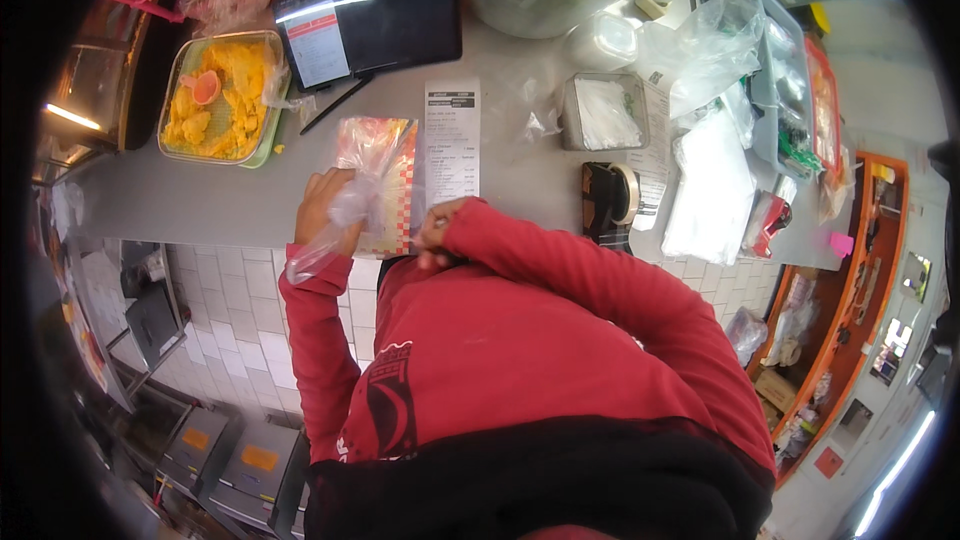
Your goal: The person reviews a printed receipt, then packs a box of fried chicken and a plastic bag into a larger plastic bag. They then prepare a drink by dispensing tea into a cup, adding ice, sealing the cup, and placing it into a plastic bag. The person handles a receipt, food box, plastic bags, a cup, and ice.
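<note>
The packet [398, 182] lies left of the receipt [453, 145].

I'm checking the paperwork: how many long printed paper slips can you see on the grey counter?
2. One slip lies just beyond the right hand; the other slip lies between the tape roll and the white plastic bags. More may be hidden under the bags.

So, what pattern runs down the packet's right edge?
Red and pale checks line the packet there; the head view shows them.

The left arm [315, 340] reaches forward, the left hand [325, 202] partly covered — the right arm [590, 268] bends across the torso [480, 360], the right hand [437, 230] curled, slightly blurred.
</note>
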A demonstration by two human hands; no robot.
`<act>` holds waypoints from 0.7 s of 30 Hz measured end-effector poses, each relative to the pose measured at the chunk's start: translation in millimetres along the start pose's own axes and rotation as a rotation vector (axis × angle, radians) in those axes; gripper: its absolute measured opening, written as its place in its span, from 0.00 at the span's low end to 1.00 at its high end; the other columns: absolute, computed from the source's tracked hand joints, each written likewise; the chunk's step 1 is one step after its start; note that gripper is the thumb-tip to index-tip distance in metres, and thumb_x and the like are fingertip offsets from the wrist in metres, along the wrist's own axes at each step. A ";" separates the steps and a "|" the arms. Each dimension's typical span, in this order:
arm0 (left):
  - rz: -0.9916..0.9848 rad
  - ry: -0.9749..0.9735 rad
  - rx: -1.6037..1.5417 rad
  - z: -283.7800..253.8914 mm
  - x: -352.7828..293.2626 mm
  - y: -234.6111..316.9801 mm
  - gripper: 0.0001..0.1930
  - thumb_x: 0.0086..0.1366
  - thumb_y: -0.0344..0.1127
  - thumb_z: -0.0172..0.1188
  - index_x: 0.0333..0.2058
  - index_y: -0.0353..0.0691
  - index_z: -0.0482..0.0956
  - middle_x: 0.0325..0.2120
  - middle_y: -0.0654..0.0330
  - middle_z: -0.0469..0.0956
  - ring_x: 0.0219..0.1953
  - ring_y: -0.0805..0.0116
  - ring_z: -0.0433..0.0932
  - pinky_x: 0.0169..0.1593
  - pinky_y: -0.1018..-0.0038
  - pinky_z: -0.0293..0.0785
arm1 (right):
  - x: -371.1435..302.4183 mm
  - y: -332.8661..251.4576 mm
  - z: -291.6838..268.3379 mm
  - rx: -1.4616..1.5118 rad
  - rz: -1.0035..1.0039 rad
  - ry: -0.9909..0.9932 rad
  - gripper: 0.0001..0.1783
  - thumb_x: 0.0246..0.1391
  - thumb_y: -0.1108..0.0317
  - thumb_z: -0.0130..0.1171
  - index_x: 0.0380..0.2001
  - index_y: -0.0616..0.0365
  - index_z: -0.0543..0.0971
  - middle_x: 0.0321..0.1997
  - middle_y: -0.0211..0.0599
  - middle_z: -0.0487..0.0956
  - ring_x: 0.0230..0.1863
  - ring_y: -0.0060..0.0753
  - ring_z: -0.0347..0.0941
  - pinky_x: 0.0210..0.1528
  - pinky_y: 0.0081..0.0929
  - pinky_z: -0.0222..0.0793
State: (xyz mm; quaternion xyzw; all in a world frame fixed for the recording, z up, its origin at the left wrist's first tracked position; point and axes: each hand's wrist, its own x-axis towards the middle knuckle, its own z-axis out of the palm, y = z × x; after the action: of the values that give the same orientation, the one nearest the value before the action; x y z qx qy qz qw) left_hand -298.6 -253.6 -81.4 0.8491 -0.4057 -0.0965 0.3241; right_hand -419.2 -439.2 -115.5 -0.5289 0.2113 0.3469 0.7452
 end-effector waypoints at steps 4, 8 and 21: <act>-0.164 0.075 0.153 7.2 -9.7 13.0 0.17 0.42 0.22 0.54 0.36 0.35 0.77 0.34 0.58 0.73 0.37 0.59 0.72 0.41 0.73 0.69 | 85.6 19.5 0.8 0.088 -0.058 -0.167 0.11 0.52 0.64 0.56 0.35 0.60 0.78 0.28 0.37 0.80 0.23 0.22 0.74 0.26 0.17 0.69; -0.268 0.223 -0.028 25.3 -12.9 19.8 0.17 0.44 0.20 0.53 0.36 0.32 0.79 0.43 0.57 0.70 0.42 0.62 0.73 0.42 0.72 0.72 | 110.6 36.0 2.8 0.291 -0.055 -0.181 0.15 0.55 0.64 0.53 0.43 0.61 0.76 0.34 0.42 0.81 0.26 0.29 0.77 0.25 0.20 0.70; -0.589 0.391 -0.800 43.9 -24.5 -3.0 0.20 0.59 0.31 0.60 0.49 0.35 0.65 0.44 0.55 0.72 0.45 0.67 0.74 0.49 0.72 0.70 | 30.1 -42.6 33.6 -0.372 -0.817 0.406 0.08 0.52 0.67 0.59 0.31 0.60 0.74 0.28 0.31 0.78 0.22 0.17 0.71 0.22 0.18 0.68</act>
State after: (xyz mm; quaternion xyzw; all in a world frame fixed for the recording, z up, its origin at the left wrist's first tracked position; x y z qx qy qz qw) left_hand -331.4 -254.5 -119.6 0.7393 -0.0136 -0.1703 0.6513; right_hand -369.2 -407.4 -96.9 -0.7494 0.0620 -0.0521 0.6571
